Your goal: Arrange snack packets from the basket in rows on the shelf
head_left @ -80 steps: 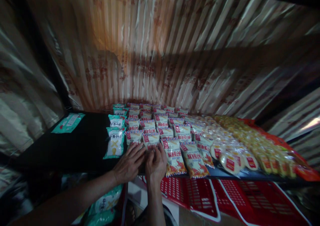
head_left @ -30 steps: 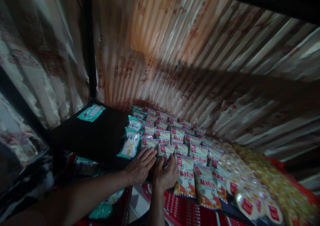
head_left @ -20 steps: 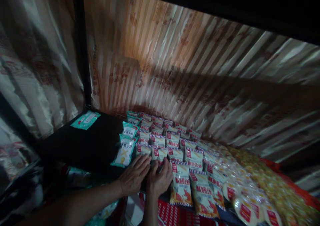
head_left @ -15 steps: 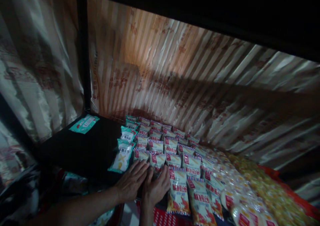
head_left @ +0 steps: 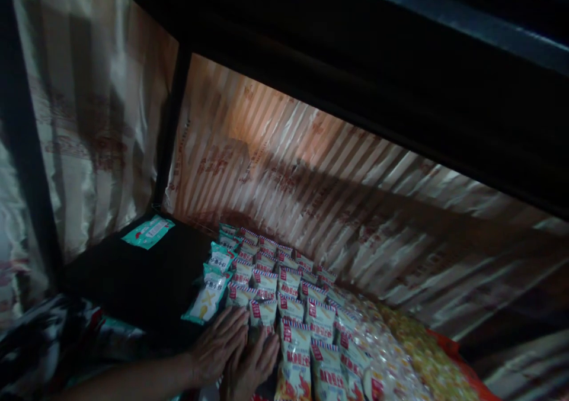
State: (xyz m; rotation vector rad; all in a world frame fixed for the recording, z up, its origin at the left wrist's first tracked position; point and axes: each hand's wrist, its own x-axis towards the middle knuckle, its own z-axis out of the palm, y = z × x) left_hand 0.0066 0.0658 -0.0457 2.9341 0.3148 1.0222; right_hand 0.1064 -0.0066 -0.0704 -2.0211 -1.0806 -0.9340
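My left hand [head_left: 221, 340] lies with its fingers stretched out at the near edge of rows of pale snack packets [head_left: 265, 284] with red lettering and striped tops. My right hand [head_left: 254, 358], also with fingers extended, is beside it, against the front packet [head_left: 262, 313] of one row. Neither hand is closed around a packet, though the fingers partly hide what lies under them. Left of these rows, a column of teal-edged packets [head_left: 208, 296] lies overlapped on the black shelf [head_left: 133, 285].
A lone teal packet [head_left: 149, 231] lies flat at the shelf's back left corner. Clear-wrapped pieces [head_left: 391, 342] and yellow-green wrapped ones [head_left: 411, 336] are heaped to the right, beside an orange-red bag edge [head_left: 457, 359]. A dark post [head_left: 174, 128] and an overhead beam [head_left: 355, 114] frame the shelf.
The view has tilted upward and shifted, so the hands and packets sit lower and slightly further left in the picture. Both hands stay at the front of the packets, fingers extended.
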